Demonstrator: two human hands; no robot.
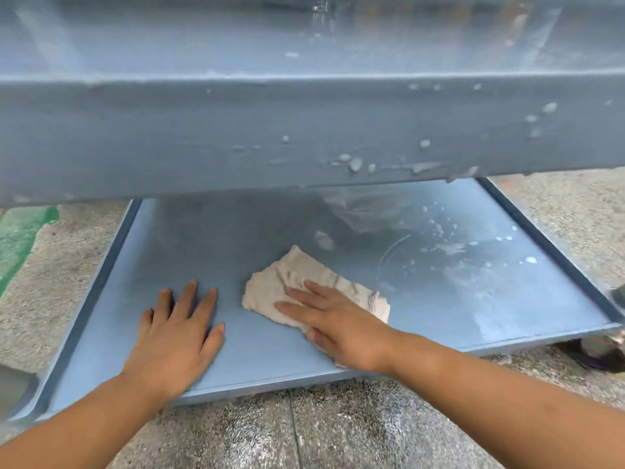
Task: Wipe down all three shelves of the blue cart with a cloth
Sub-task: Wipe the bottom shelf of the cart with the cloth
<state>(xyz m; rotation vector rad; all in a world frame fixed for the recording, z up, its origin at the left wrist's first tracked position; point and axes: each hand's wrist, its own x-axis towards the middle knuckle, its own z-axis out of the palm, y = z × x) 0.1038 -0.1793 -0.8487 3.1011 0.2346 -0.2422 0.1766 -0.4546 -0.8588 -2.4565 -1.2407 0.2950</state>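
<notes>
The bottom shelf (439,306) of the blue cart fills the lower middle of the head view, with white flecks and smears on its right part. A crumpled pinkish-beige cloth (297,282) lies flat on it near the front. My right hand (341,328) presses down on the cloth's near right part, fingers spread, thumb curled at the cloth's edge. My left hand (179,333) rests flat on the bare shelf to the left of the cloth, fingers apart, holding nothing. The shelf above (236,137) crosses the upper half of the view with chipped paint, hiding the back of the bottom shelf.
Speckled grey floor (338,434) lies in front of and beside the cart, with a green painted patch (20,238) at left. A dark caster wheel (598,353) sits under the cart's front right corner. Raised rims edge the bottom shelf.
</notes>
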